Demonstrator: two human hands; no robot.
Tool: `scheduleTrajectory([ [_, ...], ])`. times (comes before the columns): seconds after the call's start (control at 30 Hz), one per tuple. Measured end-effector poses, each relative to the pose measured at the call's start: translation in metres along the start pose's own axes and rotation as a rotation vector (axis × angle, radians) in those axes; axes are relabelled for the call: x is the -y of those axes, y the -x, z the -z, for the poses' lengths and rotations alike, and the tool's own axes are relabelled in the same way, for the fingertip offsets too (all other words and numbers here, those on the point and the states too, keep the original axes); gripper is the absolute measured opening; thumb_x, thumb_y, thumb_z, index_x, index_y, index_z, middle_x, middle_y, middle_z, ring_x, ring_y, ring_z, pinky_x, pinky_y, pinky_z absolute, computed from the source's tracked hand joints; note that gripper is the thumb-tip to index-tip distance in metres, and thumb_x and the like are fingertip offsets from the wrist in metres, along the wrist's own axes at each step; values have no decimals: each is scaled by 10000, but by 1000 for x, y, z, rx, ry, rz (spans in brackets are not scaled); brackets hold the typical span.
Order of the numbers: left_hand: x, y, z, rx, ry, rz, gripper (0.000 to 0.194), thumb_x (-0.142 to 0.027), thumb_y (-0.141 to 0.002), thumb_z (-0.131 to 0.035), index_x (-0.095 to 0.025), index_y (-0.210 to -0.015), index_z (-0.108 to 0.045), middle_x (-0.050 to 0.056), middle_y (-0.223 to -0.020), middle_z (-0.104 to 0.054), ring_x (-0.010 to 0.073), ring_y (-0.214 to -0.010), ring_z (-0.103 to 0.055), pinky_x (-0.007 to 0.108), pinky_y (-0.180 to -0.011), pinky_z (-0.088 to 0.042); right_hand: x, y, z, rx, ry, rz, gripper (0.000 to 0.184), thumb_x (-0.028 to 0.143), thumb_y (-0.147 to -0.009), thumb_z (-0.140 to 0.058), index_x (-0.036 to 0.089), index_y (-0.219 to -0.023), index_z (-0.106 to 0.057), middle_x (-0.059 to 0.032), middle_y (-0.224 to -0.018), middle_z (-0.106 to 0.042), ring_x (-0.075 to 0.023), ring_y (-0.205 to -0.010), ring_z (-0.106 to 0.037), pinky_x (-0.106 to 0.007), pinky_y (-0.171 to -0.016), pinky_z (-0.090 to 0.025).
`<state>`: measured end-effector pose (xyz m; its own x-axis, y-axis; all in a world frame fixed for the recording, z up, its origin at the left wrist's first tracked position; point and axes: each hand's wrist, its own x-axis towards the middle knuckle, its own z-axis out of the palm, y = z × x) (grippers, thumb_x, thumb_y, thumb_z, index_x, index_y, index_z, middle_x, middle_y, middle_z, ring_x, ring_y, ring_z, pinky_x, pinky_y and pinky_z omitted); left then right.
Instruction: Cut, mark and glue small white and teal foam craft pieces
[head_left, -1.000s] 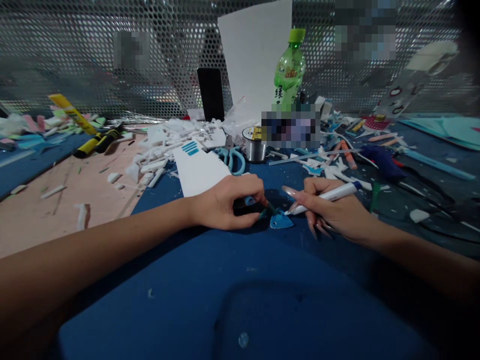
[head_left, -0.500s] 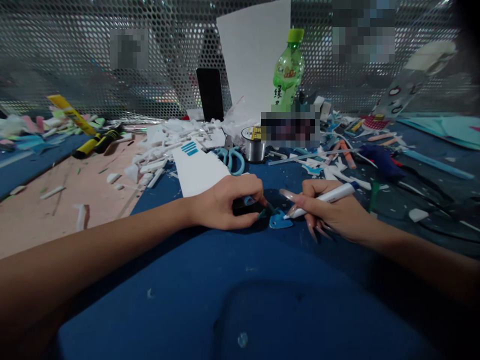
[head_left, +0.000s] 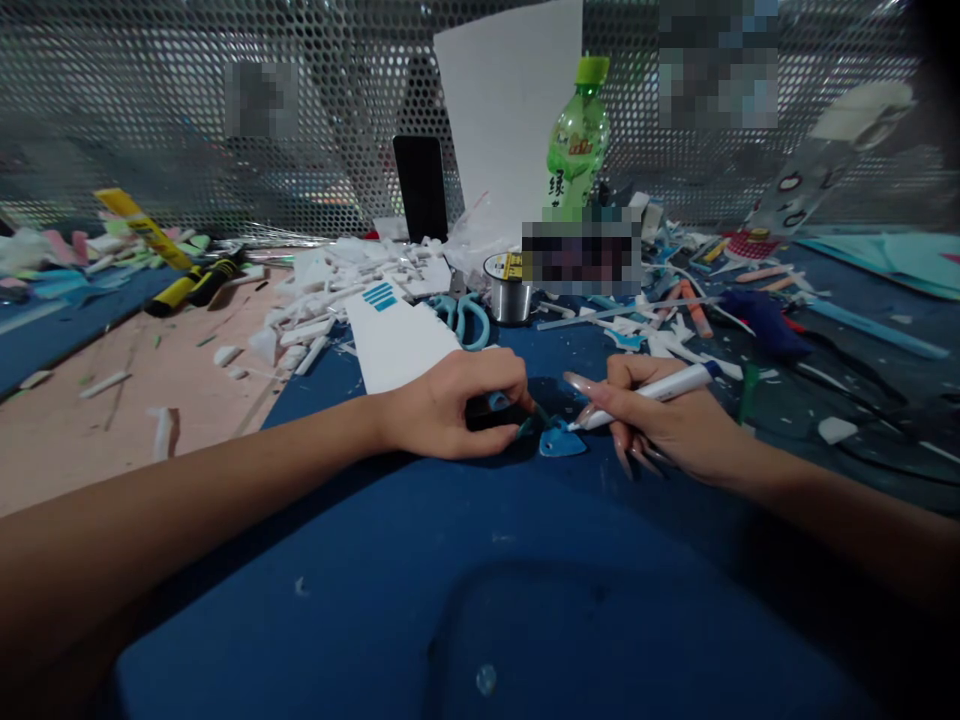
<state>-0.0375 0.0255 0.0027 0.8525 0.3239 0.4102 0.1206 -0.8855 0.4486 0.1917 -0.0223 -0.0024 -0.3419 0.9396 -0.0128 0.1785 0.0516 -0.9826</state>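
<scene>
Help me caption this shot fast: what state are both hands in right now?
Left hand: curled at the small blue piece; whether it grips it cannot be told.
Right hand: closed, holding the white marker.

Facing you, a green-capped bottle (head_left: 577, 150) stands before a tall white sheet (head_left: 510, 110); blue-handled scissors (head_left: 461, 322) lie beside a spool (head_left: 511, 302), a black phone (head_left: 421, 188) behind.

2 bare forearms (head_left: 247, 465); long, glossy, tapered nails (head_left: 577, 382) on right fingers (head_left: 622, 402).
</scene>
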Motion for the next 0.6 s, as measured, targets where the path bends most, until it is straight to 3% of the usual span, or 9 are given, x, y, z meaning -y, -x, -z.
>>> scheduleTrajectory([
  [0.6, 0, 0, 0, 0, 0, -3, 137, -174, -761, -531, -193, -744, -396, 49, -784, -584, 151, -757, -544, 293, -693, -446, -3, 0, 1, -2, 13, 0, 343, 382, -809, -589, 192, -601, -393, 68, -402, -505, -53, -273, -456, -127, -254, -326],
])
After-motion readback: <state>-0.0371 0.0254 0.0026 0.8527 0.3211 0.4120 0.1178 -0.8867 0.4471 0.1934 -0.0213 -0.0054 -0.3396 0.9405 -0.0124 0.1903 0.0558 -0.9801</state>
